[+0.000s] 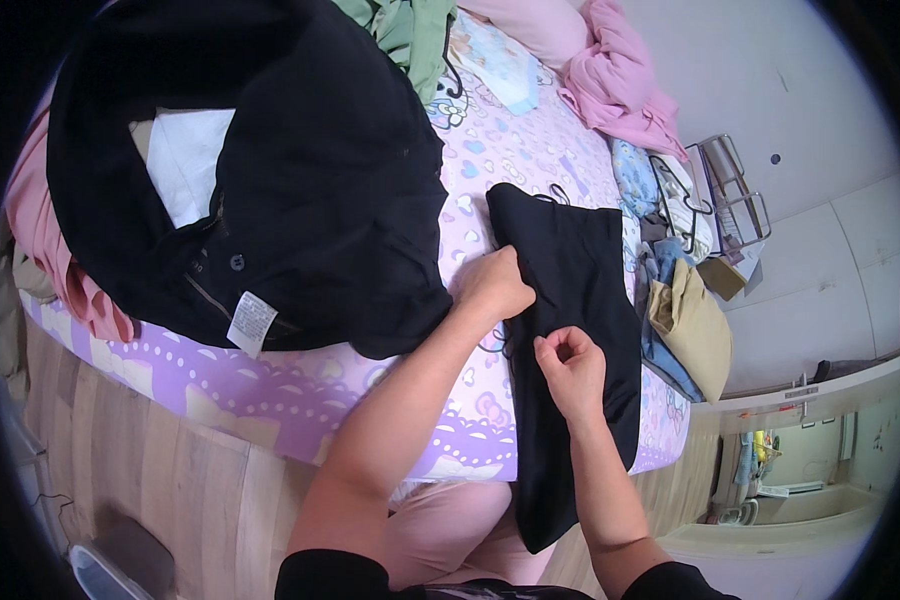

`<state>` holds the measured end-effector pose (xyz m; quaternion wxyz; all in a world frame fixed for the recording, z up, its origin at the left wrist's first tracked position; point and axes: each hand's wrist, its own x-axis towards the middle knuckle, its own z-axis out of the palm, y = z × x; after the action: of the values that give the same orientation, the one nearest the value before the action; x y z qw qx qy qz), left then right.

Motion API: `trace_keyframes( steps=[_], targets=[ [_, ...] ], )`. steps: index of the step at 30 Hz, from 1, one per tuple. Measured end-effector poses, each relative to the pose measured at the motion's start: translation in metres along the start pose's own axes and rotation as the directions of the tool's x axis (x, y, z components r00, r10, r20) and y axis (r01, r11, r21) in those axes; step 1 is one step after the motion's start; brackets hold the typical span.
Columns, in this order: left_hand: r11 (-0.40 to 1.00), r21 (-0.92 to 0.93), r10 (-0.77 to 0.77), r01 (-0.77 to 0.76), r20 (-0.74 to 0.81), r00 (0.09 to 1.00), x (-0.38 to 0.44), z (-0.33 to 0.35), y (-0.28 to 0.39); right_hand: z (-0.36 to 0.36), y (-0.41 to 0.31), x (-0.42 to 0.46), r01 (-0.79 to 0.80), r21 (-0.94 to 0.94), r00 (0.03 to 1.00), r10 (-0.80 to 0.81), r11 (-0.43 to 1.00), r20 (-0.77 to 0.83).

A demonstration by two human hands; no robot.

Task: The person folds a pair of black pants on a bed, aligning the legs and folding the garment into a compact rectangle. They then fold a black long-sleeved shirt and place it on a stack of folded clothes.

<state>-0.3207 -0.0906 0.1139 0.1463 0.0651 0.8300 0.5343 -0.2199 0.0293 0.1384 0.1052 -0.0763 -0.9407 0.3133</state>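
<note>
A folded black cloth garment [589, 262] lies over the bed's edge before me, its lower end hanging down beside my leg. Thin black cords poke out at its far end and left side. My left hand [499, 283] is curled into a fist on the garment's left edge, seemingly gripping its cloth. Just nearer to me, my right hand [576, 371] rests over the garment's middle with thumb and forefinger tips together; whether cloth is pinched there cannot be made out. To the left, black trousers [330, 202] with a button, zip and white label are spread wide.
The bed's purple patterned sheet [472, 442] lies under everything. Green clothing [412, 37] and pink cloth [622, 82] are at the back. Folded khaki clothing [694, 330], jeans and black hangers [690, 210] line the right edge. A grey bin [124, 559] stands on the wooden floor.
</note>
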Motion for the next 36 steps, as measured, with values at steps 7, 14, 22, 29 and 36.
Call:
trace_keyframes(
  steps=[7,14,22,29,36],
  targets=[
    [0.999,0.014,0.03,-0.03,-0.06,0.998,0.004,0.004,-0.004,0.01,-0.01,-0.006,0.207,-0.333,0.956,-0.263,0.92,-0.132],
    [0.996,-0.074,0.043,-0.046,-0.038,0.998,0.01,0.007,-0.007,0.005,-0.001,-0.006,0.475,-0.404,0.835,-0.545,0.782,-0.074],
    [0.988,-0.147,0.044,-0.047,-0.025,0.999,0.013,0.008,-0.009,0.014,-0.001,-0.01,0.108,0.133,0.979,-0.082,0.985,-0.186],
    [0.98,-0.194,0.034,-0.042,-0.043,0.999,0.017,0.012,-0.014,0.021,-0.003,-0.014,0.477,-0.364,0.808,-0.562,0.8,-0.177],
    [0.936,-0.346,0.002,-0.062,-0.17,0.985,0.006,0.025,-0.025,0.019,0.013,-0.015,0.211,0.061,0.958,-0.194,0.976,-0.209]
  ],
)
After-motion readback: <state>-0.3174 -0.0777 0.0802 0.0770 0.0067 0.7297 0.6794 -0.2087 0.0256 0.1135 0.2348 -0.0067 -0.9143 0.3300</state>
